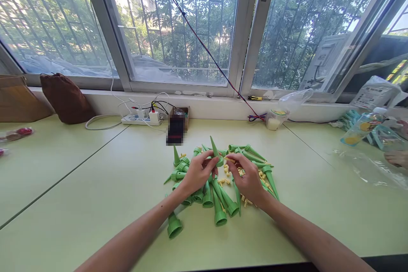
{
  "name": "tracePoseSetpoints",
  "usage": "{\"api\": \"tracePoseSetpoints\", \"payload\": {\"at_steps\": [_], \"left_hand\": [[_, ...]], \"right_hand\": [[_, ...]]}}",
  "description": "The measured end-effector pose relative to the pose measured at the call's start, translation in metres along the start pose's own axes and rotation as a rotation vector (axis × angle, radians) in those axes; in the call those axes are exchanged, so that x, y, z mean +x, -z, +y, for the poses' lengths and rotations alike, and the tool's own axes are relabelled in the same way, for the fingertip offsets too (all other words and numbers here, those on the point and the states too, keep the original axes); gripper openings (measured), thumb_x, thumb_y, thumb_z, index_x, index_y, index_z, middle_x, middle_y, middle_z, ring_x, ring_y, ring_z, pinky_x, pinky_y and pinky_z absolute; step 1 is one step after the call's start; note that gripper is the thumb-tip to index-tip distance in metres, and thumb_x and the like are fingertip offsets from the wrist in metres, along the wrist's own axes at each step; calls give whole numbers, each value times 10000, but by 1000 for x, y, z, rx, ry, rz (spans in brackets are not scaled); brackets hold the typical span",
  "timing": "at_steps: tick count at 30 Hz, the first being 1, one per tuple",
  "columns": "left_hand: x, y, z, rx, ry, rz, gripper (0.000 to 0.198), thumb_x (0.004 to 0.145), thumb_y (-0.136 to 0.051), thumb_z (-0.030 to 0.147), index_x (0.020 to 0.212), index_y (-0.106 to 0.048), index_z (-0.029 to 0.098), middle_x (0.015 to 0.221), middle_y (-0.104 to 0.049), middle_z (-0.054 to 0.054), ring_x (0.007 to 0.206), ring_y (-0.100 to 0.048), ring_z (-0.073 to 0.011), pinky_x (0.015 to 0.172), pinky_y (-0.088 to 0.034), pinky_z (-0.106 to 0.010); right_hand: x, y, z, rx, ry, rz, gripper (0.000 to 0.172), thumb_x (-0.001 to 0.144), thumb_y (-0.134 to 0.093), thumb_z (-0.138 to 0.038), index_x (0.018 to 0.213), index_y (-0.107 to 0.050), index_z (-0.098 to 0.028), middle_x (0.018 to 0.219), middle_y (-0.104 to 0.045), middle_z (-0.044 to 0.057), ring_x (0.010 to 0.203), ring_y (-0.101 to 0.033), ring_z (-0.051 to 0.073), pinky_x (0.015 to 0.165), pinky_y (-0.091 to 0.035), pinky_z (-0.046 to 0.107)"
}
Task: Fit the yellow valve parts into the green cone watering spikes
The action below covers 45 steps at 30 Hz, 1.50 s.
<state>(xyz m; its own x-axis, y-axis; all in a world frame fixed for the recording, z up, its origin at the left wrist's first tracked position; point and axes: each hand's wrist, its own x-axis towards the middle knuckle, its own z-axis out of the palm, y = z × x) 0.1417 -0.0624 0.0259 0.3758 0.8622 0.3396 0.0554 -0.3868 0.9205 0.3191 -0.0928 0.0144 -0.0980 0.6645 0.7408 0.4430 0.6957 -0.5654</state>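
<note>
A heap of green cone-shaped plastic spikes (219, 204) lies on the pale green table (95, 187), mixed with several small yellow pieces (228, 180). My left hand (197, 174) is closed around one green spike (216, 153), holding it point up above the heap. My right hand (247, 176) pinches a small yellow piece (230, 160) right beside the base of that spike. One spike (174, 223) lies apart at the near left of the heap.
A power strip with plugs and cables (140, 118) and a small brown box (178, 125) sit by the window sill. A brown pouch (65, 97) is at the far left. Plastic bags and a bottle (363, 127) lie at right, near another person's hand (397, 158).
</note>
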Motion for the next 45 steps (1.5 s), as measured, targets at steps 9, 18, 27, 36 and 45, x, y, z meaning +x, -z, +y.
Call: {"api": "tracePoseSetpoints", "payload": {"at_steps": [9,18,27,36,45], "left_hand": [[-1,1,-2,50,9,-13,300,943,-514,463,833,-534,184,588,-543,35,537,-588,-131,532,-475,-242],[-1,1,0,38,-18,-37,278,950,-520,427,836,-544,174,632,-529,29,552,-590,-124,529,-482,-236],[-2,1,4,0,-14,-66,290,938,-537,446,869,-584,168,702,-567,6,569,-584,-120,530,-486,-233],[-3,2,5,121,-48,-55,285,948,-511,425,845,-569,166,658,-574,5,552,-574,-123,530,-458,-234],[-4,4,4,376,-171,-66,263,961,-473,297,720,-459,193,603,-533,26,564,-544,-123,556,-411,-239]], "right_hand": [[-2,-1,1,1,6,-29,141,976,-512,-225,1059,-625,-207,898,-709,52,689,-657,167,638,-545,296],[-2,-1,3,-9,17,-64,147,982,-513,-220,1056,-638,-195,885,-712,52,697,-650,164,631,-529,279],[-1,-1,2,-12,20,-69,166,993,-489,-253,1042,-640,-202,842,-702,46,667,-641,165,585,-525,274],[0,1,4,-5,35,-89,166,989,-492,-243,1021,-650,-203,814,-695,39,655,-631,160,605,-522,280],[0,2,6,21,33,-105,172,986,-482,-226,1002,-651,-197,773,-686,31,627,-616,156,596,-502,278]]}}
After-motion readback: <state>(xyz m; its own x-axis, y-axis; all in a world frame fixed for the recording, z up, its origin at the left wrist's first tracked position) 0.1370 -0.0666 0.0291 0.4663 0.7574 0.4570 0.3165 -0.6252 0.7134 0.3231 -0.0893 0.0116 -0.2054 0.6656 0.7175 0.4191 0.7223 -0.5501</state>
